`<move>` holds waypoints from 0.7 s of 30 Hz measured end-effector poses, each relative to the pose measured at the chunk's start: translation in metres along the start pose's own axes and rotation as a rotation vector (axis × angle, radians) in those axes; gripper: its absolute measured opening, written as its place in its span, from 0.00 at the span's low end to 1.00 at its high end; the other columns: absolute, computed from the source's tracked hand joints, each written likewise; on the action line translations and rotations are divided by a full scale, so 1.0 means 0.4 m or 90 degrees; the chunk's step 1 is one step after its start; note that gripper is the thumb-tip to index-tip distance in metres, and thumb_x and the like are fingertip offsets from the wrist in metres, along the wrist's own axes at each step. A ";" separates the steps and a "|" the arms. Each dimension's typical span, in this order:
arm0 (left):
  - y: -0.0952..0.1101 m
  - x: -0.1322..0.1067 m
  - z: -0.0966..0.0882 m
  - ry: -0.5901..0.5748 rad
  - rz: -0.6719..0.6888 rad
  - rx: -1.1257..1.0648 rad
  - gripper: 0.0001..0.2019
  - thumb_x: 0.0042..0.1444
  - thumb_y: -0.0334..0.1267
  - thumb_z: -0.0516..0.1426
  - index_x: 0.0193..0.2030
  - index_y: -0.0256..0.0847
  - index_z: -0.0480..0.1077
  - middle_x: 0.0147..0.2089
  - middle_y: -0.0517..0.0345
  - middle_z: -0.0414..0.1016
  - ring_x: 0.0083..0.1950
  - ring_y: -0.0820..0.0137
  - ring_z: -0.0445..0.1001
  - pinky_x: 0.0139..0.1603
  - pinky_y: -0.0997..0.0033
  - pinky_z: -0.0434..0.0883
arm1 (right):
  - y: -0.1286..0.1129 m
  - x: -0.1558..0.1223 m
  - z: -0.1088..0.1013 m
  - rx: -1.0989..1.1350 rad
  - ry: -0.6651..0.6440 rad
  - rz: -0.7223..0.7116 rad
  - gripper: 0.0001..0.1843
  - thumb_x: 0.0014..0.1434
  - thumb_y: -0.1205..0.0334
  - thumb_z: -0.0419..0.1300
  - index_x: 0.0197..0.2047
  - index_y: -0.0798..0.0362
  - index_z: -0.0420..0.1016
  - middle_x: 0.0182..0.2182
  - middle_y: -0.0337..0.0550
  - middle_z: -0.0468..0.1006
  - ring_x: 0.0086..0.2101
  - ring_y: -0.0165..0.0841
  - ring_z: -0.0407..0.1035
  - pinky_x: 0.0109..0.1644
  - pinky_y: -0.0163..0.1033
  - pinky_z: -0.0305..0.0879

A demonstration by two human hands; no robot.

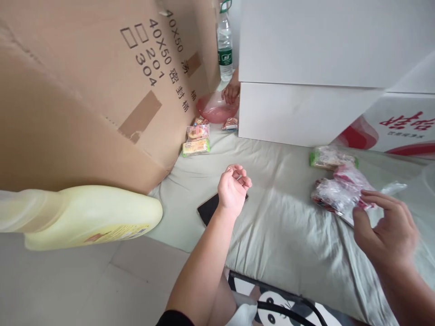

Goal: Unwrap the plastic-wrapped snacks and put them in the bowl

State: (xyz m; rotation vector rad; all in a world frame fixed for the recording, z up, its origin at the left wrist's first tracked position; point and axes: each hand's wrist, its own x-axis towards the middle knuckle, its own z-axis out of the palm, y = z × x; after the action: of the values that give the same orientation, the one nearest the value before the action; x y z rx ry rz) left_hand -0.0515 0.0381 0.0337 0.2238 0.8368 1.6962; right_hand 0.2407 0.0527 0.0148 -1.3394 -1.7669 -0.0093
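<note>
Snacks (335,194) in crinkly clear wrap lie in a small heap on the green cloth (282,190), over on the right side. We see a pink pack (351,175) in the heap and a green pack (331,158) just behind it. Our right hand (390,228) is next to the heap. Its grip is apart: we see a gap between the thumb and the first finger. We cannot tell if that finger touches the wrap.

Our left hand (233,190) is near the middle, with the palm up and the fingers softly bent. Its grip is apart too. It hides part of the black phone (208,210), which lies on the cloth.

Farther back, we see a pink bowl (215,113) with another person's hand (231,92) at it. That hand comes out from behind the white boxes (282,113). A water bottle (224,45) stands behind the bowl. More packs (196,146) lie in front of the bowl, near the big brown box (84,90). On our left, a yellow jug (91,213) is by that box.
</note>
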 end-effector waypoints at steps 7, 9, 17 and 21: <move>0.080 0.001 -0.035 0.069 -0.022 -0.175 0.07 0.56 0.40 0.54 0.34 0.39 0.69 0.30 0.60 0.66 0.25 0.75 0.65 0.30 0.73 0.63 | -0.169 0.075 0.247 0.208 -0.165 -0.047 0.12 0.62 0.59 0.59 0.49 0.48 0.72 0.51 0.51 0.80 0.54 0.47 0.76 0.60 0.60 0.71; 0.097 0.002 -0.045 0.089 -0.036 -0.216 0.08 0.58 0.40 0.52 0.34 0.39 0.69 0.29 0.61 0.65 0.23 0.76 0.64 0.28 0.74 0.62 | -0.225 0.082 0.323 0.269 -0.214 -0.024 0.13 0.62 0.58 0.58 0.51 0.48 0.71 0.53 0.52 0.80 0.56 0.45 0.75 0.62 0.59 0.70; 0.127 0.022 -0.067 0.146 -0.069 -0.312 0.14 0.66 0.34 0.53 0.27 0.40 0.60 0.22 0.69 0.53 0.18 0.81 0.53 0.22 0.78 0.54 | -0.355 0.073 0.455 0.346 -0.320 -0.053 0.15 0.60 0.60 0.57 0.51 0.48 0.71 0.55 0.52 0.80 0.58 0.45 0.74 0.64 0.58 0.69; 0.137 0.027 -0.068 0.167 -0.084 -0.291 0.24 0.72 0.42 0.52 0.23 0.40 0.51 0.19 0.70 0.43 0.17 0.81 0.47 0.21 0.77 0.50 | -0.335 0.077 0.469 0.313 -0.335 -0.066 0.15 0.59 0.60 0.57 0.50 0.48 0.72 0.54 0.52 0.80 0.56 0.46 0.75 0.62 0.58 0.70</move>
State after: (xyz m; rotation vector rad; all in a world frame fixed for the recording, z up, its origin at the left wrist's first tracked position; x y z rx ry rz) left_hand -0.1124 0.0328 0.0455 -0.3643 0.6135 1.7632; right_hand 0.0177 0.1121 -0.0146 -0.9344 -2.0839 0.7337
